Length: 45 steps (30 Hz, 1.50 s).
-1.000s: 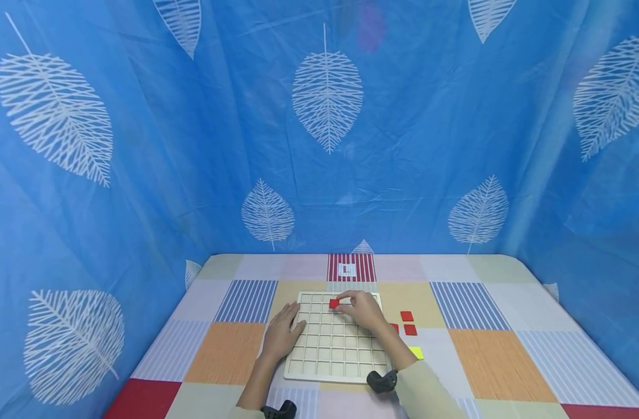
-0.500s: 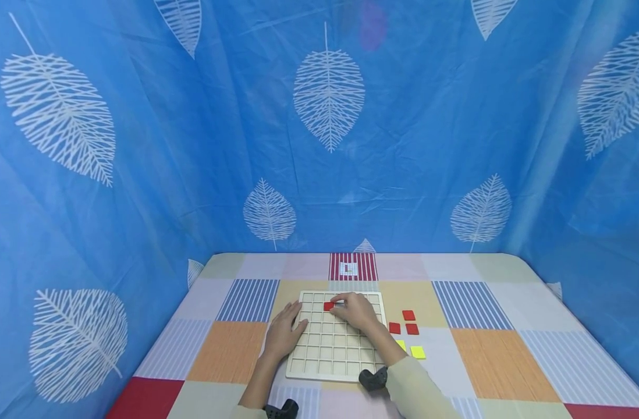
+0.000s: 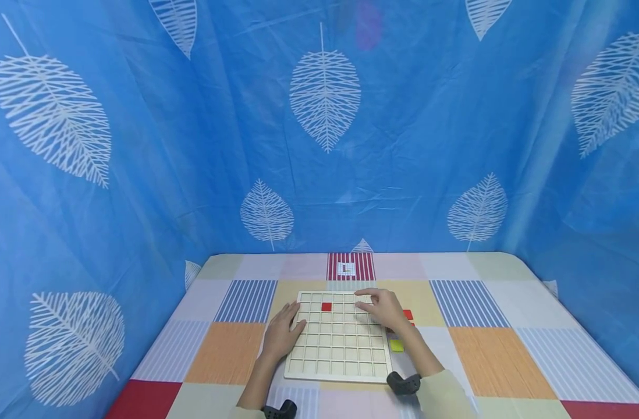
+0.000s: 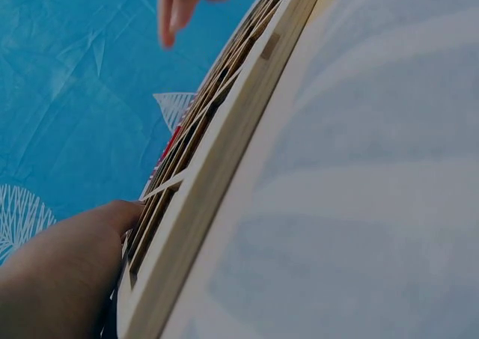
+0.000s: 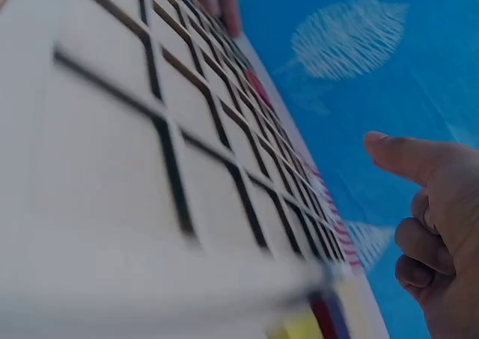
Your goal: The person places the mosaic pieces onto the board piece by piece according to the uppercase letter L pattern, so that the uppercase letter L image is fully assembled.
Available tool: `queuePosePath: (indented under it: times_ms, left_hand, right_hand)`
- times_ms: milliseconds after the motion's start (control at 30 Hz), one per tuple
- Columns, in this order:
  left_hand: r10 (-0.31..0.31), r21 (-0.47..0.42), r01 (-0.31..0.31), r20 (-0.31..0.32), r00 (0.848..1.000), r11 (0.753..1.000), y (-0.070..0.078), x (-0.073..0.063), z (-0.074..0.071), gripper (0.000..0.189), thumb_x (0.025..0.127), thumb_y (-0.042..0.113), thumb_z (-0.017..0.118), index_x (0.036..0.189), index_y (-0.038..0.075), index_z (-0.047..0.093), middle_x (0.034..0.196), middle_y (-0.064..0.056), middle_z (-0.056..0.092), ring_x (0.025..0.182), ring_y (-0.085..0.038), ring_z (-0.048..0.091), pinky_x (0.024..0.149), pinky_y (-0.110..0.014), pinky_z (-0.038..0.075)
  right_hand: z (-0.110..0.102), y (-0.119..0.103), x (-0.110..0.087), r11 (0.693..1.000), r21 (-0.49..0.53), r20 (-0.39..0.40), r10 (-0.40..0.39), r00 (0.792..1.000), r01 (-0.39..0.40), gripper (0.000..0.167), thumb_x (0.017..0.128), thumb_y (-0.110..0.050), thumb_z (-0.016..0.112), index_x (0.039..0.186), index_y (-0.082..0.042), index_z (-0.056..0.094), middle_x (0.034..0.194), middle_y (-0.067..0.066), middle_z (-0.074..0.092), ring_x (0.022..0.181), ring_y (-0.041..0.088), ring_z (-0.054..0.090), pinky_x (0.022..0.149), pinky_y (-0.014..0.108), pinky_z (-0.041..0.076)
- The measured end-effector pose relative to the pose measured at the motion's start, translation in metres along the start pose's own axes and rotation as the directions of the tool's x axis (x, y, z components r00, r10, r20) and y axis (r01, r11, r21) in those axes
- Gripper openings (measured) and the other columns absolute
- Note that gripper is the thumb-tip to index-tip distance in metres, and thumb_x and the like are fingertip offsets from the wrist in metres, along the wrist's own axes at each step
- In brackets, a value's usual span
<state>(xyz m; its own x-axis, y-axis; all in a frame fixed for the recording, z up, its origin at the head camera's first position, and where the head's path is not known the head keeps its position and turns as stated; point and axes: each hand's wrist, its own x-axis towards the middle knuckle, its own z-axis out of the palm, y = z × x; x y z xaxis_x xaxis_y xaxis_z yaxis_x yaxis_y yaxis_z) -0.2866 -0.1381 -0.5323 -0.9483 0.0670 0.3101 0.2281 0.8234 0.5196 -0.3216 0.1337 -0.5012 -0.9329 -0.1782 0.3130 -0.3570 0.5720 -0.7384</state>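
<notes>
On the patchwork-covered surface [image 3: 489, 355], a pale gridded board [image 3: 323, 379] is set before the person, and a red tile [image 3: 326, 306] is seated in a cell of its second row from the far edge. By the left hand [image 3: 281, 333] the board's left edge is touched, with the fingers laid along the rim and the thumb spread toward the grid; the red tile is placed to the right of those fingertips, apart from them.

Above the far right part of the board, the right hand [image 3: 384, 308] is held with thumb and forefinger parted; in the right wrist view its other fingers are seen curled inward. From these fingertips the red tile is separated by several cells, toward the left.

Just beside the board's right edge, a yellow tile [image 3: 397, 345] is seen near the right forearm [image 3: 423, 351], and loose red tiles [image 3: 408, 314] are partly hidden by it. Beyond the far edge, a small printed card [image 3: 346, 269] is laid on red and white stripes.
</notes>
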Motion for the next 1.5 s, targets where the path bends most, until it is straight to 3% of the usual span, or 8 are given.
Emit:
queuePosePath:
  times_ms: [167, 400, 667, 867, 1100, 1300, 1500]
  left_hand:
    - [-0.010, 0.003, 0.011, -0.005, 1.000, 1.000, -0.002, -0.001, 0.000, 0.052, 0.088, 0.032, 0.059, 0.132, 0.006, 0.051, 0.136, -0.012, 0.048, 0.128, -0.034, 0.038, 0.102, -0.052, 0.032]
    - [0.005, 0.002, -0.005, -0.017, 1.000, 1.000, -0.005, -0.002, 0.000, 0.051, 0.088, 0.031, 0.060, 0.131, 0.005, 0.052, 0.135, -0.013, 0.048, 0.127, -0.035, 0.038, 0.102, -0.053, 0.032]
    - [0.013, 0.006, -0.013, -0.014, 1.000, 1.000, -0.005, 0.000, 0.001, 0.050, 0.088, 0.032, 0.059, 0.131, 0.005, 0.052, 0.135, -0.012, 0.048, 0.128, -0.034, 0.039, 0.102, -0.051, 0.032]
    - [0.019, -0.012, -0.019, -0.009, 1.000, 1.000, -0.004, 0.001, 0.001, 0.050, 0.088, 0.031, 0.060, 0.131, 0.005, 0.052, 0.135, -0.012, 0.048, 0.127, -0.034, 0.039, 0.102, -0.051, 0.032]
    - [0.018, -0.013, -0.018, -0.006, 1.000, 1.000, -0.004, 0.000, 0.000, 0.050, 0.088, 0.031, 0.060, 0.131, 0.006, 0.052, 0.135, -0.012, 0.048, 0.127, -0.034, 0.039, 0.101, -0.052, 0.033]
    - [0.018, -0.012, -0.019, -0.013, 1.000, 1.000, -0.003, 0.001, 0.000, 0.051, 0.088, 0.032, 0.059, 0.131, 0.005, 0.052, 0.135, -0.012, 0.048, 0.127, -0.034, 0.039, 0.101, -0.053, 0.032]
    - [0.023, -0.015, -0.023, -0.012, 1.000, 1.000, -0.002, 0.000, 0.000, 0.050, 0.088, 0.030, 0.060, 0.130, 0.004, 0.052, 0.134, -0.013, 0.049, 0.126, -0.035, 0.039, 0.101, -0.053, 0.033]
  right_hand:
    - [-0.037, 0.025, -0.012, 0.997, -0.003, -0.043, 0.072, 0.996, -0.073, 0.028, 0.080, -0.024, 0.073, 0.106, -0.015, 0.070, 0.046, -0.003, 0.029, 0.040, 0.009, 0.022, 0.033, 0.023, 0.022]
    - [-0.071, 0.062, -0.031, 0.989, 0.027, -0.013, 0.146, 0.989, -0.145, 0.035, 0.078, -0.027, 0.075, 0.107, -0.009, 0.069, 0.048, -0.004, 0.027, 0.041, 0.008, 0.022, 0.036, 0.021, 0.020]
    - [-0.076, 0.074, -0.041, 0.974, -0.096, 0.040, 0.209, 0.977, -0.204, 0.034, 0.075, -0.023, 0.077, 0.105, -0.010, 0.070, 0.054, -0.002, 0.032, 0.047, 0.011, 0.029, 0.040, 0.020, 0.024]
    - [-0.075, 0.075, -0.041, 0.970, -0.124, 0.034, 0.216, 0.976, -0.210, 0.031, 0.075, -0.025, 0.077, 0.102, -0.011, 0.070, 0.053, -0.002, 0.034, 0.048, 0.011, 0.030, 0.040, 0.020, 0.023]
    - [-0.062, 0.051, -0.033, 0.994, -0.057, 0.003, 0.094, 0.996, -0.093, 0.035, 0.074, -0.033, 0.077, 0.102, -0.011, 0.070, 0.050, -0.004, 0.029, 0.044, 0.008, 0.024, 0.036, 0.020, 0.020]
    - [-0.032, 0.012, -0.016, 1.000, -0.028, 0.013, -0.007, 1.000, 0.008, 0.033, 0.074, -0.036, 0.076, 0.100, -0.017, 0.070, 0.046, -0.006, 0.028, 0.042, 0.007, 0.020, 0.036, 0.021, 0.019]
    - [-0.002, -0.013, -0.002, 0.997, -0.027, 0.045, -0.072, 0.996, 0.073, 0.031, 0.075, -0.037, 0.075, 0.098, -0.017, 0.071, 0.047, -0.009, 0.026, 0.043, 0.005, 0.019, 0.039, 0.020, 0.019]
